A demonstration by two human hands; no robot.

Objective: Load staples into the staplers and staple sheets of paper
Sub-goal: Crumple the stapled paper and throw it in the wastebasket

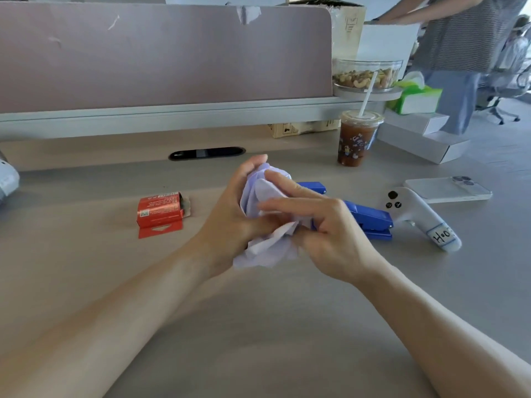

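Both of my hands hold a crumpled sheet of white paper (pixel 265 196) just above the desk's middle. My left hand (pixel 232 216) cups it from the left, thumb and fingers wrapped around it. My right hand (pixel 321 225) presses on it from the right, fingers stretched across the top. A blue stapler (pixel 370 219) lies on the desk right behind my right hand, partly hidden by it; its blue front end (pixel 311 187) shows past my fingers. A red staple box (pixel 159 212) with an open flap sits to the left.
A white controller with a handwritten label (pixel 416 216) and a phone (pixel 448 189) lie at the right. An iced drink with a straw (pixel 357 136), white boxes (pixel 422 139), tissues and a nut jar stand behind. A person stands at the far right. A pink divider (pixel 161 53) backs the desk.
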